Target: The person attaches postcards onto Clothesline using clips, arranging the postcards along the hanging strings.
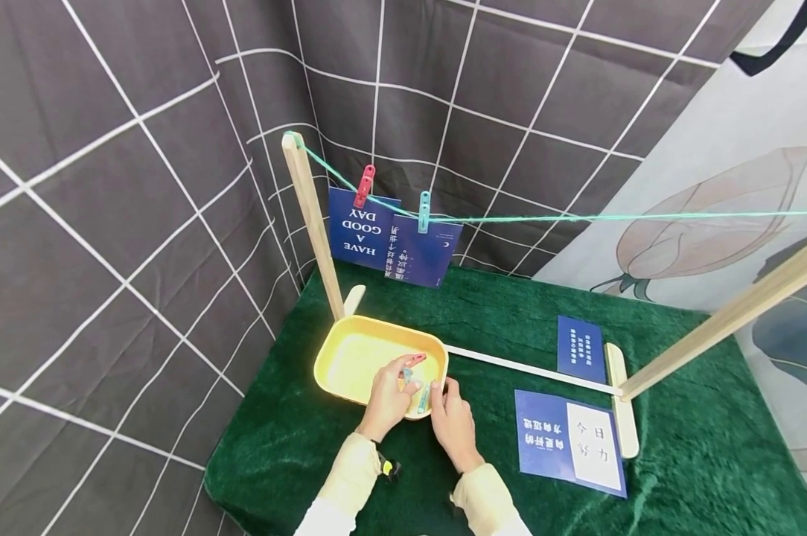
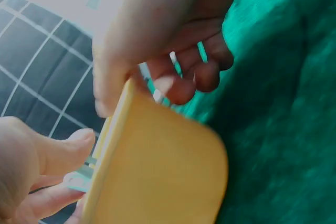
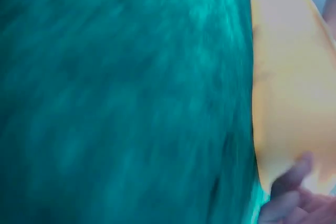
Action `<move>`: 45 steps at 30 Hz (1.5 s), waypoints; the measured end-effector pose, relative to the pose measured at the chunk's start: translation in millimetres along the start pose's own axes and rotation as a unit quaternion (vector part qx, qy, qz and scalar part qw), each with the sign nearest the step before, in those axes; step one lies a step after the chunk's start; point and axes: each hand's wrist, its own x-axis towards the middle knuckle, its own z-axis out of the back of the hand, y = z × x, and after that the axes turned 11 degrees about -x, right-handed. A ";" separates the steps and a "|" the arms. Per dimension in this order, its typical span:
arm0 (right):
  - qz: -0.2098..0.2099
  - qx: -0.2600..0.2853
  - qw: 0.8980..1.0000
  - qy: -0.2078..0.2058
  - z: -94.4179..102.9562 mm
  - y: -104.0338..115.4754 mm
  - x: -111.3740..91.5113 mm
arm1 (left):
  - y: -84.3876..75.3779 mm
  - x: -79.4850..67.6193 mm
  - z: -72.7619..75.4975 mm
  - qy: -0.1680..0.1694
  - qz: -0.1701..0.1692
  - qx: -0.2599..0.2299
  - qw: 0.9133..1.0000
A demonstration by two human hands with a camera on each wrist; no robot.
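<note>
A yellow plastic basin point(image 1: 339, 383) stands on the green cloth with small clothespins inside. My left hand point(image 1: 386, 402) reaches into its right end. Thumb and fingers close around a teal clothespin point(image 2: 81, 179) near the wall, seen in the left wrist view. A red clothespin point(image 1: 415, 359) lies by the index fingertip, and another teal clothespin point(image 1: 423, 398) is near the thumb. My right hand point(image 1: 455, 426) grips the basin's right front corner, fingers outside the wall. In the right wrist view only part of the right hand point(image 3: 291, 200) shows, at the basin.
A green string point(image 1: 511, 219) runs between wooden posts point(image 1: 316, 223). Two blue cards hang from it, one by a red clothespin point(image 1: 364, 186), one by a teal clothespin point(image 1: 424, 212). More blue cards point(image 1: 581, 350) lie at right, by a white bar point(image 1: 511, 361).
</note>
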 end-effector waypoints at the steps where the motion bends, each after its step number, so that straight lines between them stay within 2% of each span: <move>1: 0.004 -0.002 1.000 0.004 2.8 -3.3 -0.2 | -1.0 -1.2 -1.8 -0.009 0.000 0.003 1.000; 5: 0.015 0.008 1.000 -0.003 18.1 -22.6 0.6 | -2.4 -6.5 -6.6 -0.041 -0.014 0.010 0.999; 10: 0.007 -0.003 0.999 -0.048 42.7 -60.9 -8.4 | 2.6 -15.5 -10.1 -0.062 -0.020 0.003 0.998; 15: -0.056 -0.030 0.993 -0.096 66.3 -90.5 -19.5 | 5.2 -21.8 -11.9 -0.059 -0.030 0.008 0.998; 19: -0.118 -0.055 0.986 -0.108 80.4 -103.6 -20.5 | 5.5 -19.3 -12.2 -0.061 -0.044 0.028 0.997; 23: -0.179 -0.100 0.975 -0.091 88.6 -114.9 -20.0 | 5.5 -16.4 -12.4 -0.062 -0.046 0.029 0.997; 27: -0.213 -0.117 0.968 -0.062 95.8 -123.0 -17.3 | 5.1 -14.8 -13.2 -0.067 -0.057 0.022 0.996; 35: -0.232 -0.145 0.962 0.006 111.2 -129.4 -9.4 | 4.0 -14.1 -15.3 -0.078 -0.057 0.031 0.995; 42: -0.246 -0.186 0.949 0.070 121.6 -133.7 4.6 | 4.2 -13.6 -14.6 -0.072 -0.049 0.040 0.995; 45: -0.250 -0.192 0.946 0.081 122.2 -135.6 7.7 | 3.9 -13.2 -13.7 -0.070 -0.046 0.044 0.996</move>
